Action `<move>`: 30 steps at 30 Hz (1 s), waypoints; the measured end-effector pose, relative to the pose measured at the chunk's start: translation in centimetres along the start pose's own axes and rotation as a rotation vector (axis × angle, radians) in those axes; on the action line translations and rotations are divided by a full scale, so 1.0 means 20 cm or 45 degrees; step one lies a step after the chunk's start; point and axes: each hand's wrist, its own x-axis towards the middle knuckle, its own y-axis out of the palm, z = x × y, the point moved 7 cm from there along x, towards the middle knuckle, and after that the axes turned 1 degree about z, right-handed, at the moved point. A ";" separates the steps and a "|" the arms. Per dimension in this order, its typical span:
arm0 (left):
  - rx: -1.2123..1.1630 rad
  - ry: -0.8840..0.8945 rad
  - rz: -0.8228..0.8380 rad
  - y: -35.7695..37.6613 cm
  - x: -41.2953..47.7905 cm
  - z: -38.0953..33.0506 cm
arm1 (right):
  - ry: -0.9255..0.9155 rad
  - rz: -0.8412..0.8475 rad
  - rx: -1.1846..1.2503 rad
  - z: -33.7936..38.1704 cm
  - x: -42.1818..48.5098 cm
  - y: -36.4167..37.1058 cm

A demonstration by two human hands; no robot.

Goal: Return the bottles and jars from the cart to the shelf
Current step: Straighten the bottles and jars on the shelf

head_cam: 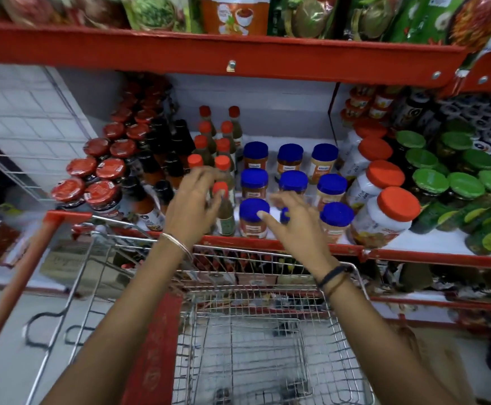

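Note:
Both my hands reach over the wire cart [270, 290] to the red-edged shelf [413, 254]. My left hand [193, 204] curls around the neck of a dark sauce bottle with an orange cap [224, 213], which stands upright at the shelf's front edge. My right hand [292, 220] lies over a blue-lidded jar [284, 216] in the front row. That jar is mostly hidden under my palm, and my forefinger touches the lid of the neighbouring blue-lidded jar [253, 210]. I see nothing inside the cart basket.
The shelf holds red-lidded jars [98, 194] at left, dark bottles [165, 168], more orange-capped bottles [206, 141], rows of blue-lidded jars [289, 154], big white jars with orange lids [384, 217] and green-lidded jars [466, 185] at right. A shelf of packets hangs overhead [232, 58].

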 end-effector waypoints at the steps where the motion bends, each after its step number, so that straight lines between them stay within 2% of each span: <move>1: 0.028 -0.043 0.037 -0.03 0.03 0.08 | -0.019 0.016 -0.006 0.06 0.04 0.06; 6: 0.166 -0.023 0.483 0.02 0.13 0.26 | -0.052 0.037 -0.234 0.22 0.28 0.28; 9: 0.198 0.003 0.561 0.05 0.14 0.29 | -0.022 0.045 -0.308 0.24 0.35 0.35; 13: 0.173 0.043 0.537 0.07 0.15 0.32 | -0.017 0.069 -0.268 0.23 0.38 0.38; 25: 0.182 -0.115 0.327 0.05 0.13 0.31 | -0.068 0.351 -0.090 0.22 0.40 0.39; 30: -0.132 -0.266 0.179 0.10 0.04 0.36 | 0.066 0.252 0.073 0.19 0.35 0.42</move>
